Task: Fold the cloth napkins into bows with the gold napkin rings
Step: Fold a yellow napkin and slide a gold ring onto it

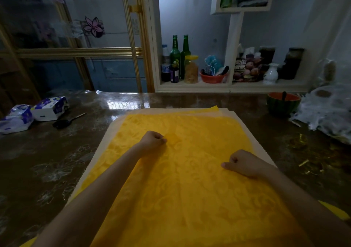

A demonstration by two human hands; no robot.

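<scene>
One yellow cloth napkin lies spread flat on a stack of cream napkins in the middle of a dark glossy table. Both hands rest on it, the left hand farther out and the right hand nearer, each with fingers curled in; whether either pinches fabric cannot be told. Small gold pieces glint on the table to the right, with tissue packs and scissors to the left.
</scene>
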